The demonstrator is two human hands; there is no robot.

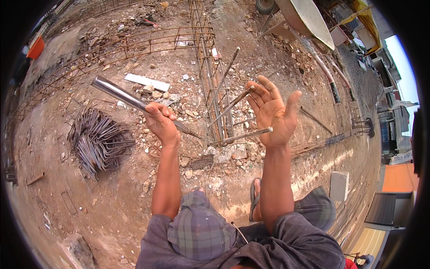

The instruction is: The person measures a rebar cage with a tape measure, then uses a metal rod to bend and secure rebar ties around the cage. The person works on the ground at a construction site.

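Note:
My left hand (162,124) is wrapped round a shiny metal pipe (120,91), which slants up to the left. A thinner dark end shows past the fist on the right, toward the rubble. My right hand (275,115) is raised palm up with its fingers spread and nothing in it. Close to its fingers ends a rusty rebar rod (233,104) that sticks up from a long rebar cage (207,67). Below that hand, another rod (244,136) reaches toward the wrist. I cannot tell whether either rod touches the hand.
A heap of bent rebar stirrups (102,141) lies at left. Behind the pipe is a white strip (147,82) among stones. A second rebar cage (134,50) runs off to the far left. A wheelbarrow (309,20) stands far right; a grey block (339,186) sits nearer.

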